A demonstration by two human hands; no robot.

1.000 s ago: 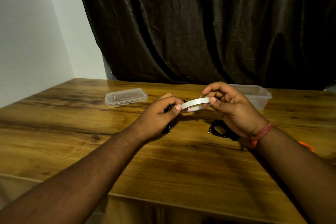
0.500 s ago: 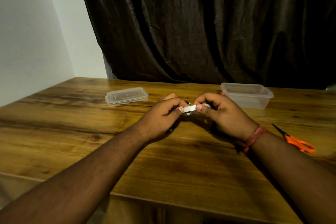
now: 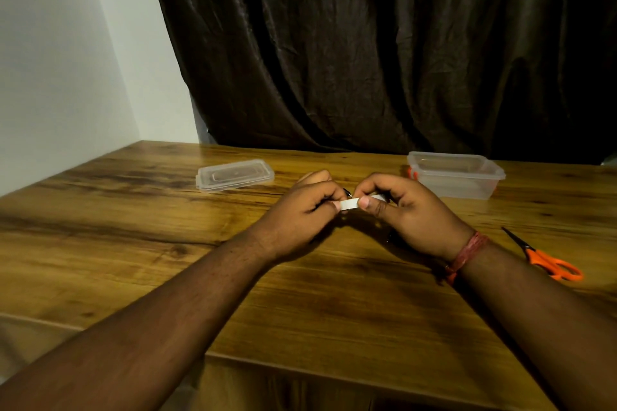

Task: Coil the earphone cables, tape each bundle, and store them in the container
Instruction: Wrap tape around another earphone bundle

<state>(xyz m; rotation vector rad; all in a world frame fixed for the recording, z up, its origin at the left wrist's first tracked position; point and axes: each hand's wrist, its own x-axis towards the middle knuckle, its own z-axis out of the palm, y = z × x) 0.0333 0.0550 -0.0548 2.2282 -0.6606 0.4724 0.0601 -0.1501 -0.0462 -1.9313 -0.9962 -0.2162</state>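
Observation:
My two hands meet above the middle of the wooden table (image 3: 167, 243). My left hand (image 3: 300, 210) curls round a black earphone cable bundle, of which only a small tip (image 3: 347, 192) shows, and its thumb pinches the end of a white tape strip (image 3: 349, 204). My right hand (image 3: 407, 213) pinches the same tape with thumb and fingers; the roll is mostly hidden inside it. A second black cable (image 3: 390, 237) peeks out on the table under my right hand. The clear plastic container (image 3: 457, 183) stands open at the back right.
The container's clear lid (image 3: 233, 174) lies flat at the back left of the hands. Orange-handled scissors (image 3: 547, 262) lie on the table to the right of my right wrist. A dark curtain hangs behind the table, a white wall at left.
My right hand has come down and left toward my left hand, so the stretch of tape between them is much shorter. The scissors and whole container have come into sight.

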